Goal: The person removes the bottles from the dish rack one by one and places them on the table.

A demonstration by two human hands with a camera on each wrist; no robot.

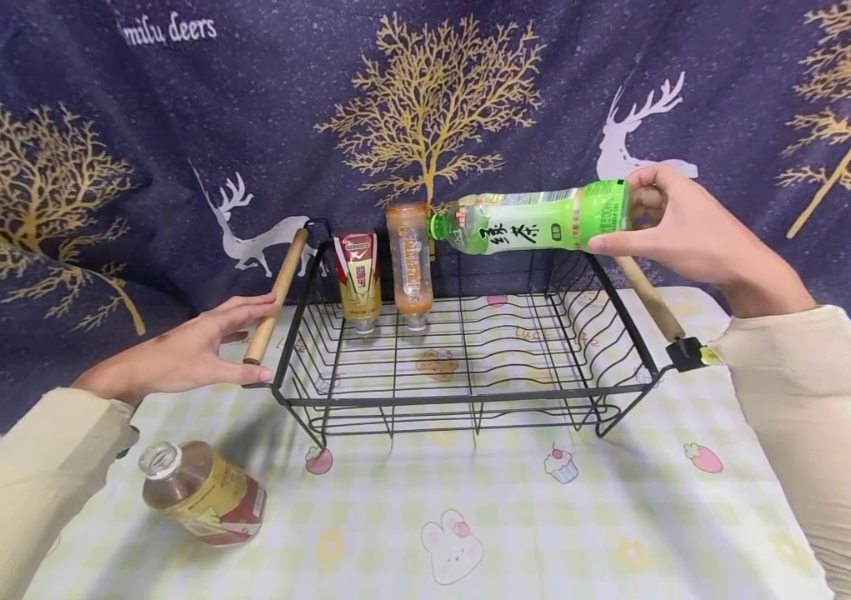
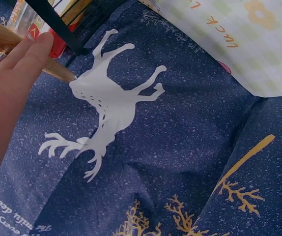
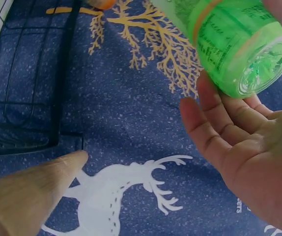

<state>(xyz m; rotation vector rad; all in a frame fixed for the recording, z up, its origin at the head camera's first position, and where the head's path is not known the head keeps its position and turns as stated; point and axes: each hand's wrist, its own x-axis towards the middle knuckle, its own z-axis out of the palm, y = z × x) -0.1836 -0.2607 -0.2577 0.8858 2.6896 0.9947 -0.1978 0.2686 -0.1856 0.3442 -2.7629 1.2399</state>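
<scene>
My right hand (image 1: 695,229) grips a green tea bottle (image 1: 538,218) by its base, thumb on the near side. The bottle lies level above the back right of a black wire dish rack (image 1: 478,398), its green cap pointing left. My left hand (image 1: 192,342) holds the rack's left wooden handle (image 1: 275,296), fingers over it and thumb by the rack's front corner. At the rack's left end, a red-and-gold labelled bottle (image 1: 359,279) and an orange-labelled clear bottle (image 1: 410,267) stand upside down side by side, necks down on the wires.
An uncapped bottle of brown drink (image 1: 207,492) stands on the checked tablecloth (image 1: 545,533), front left, beneath my left forearm. The rack's right wooden handle (image 1: 650,298) sticks out below my right hand. A dark blue cloth (image 1: 470,100) with gold trees and white deer hangs behind.
</scene>
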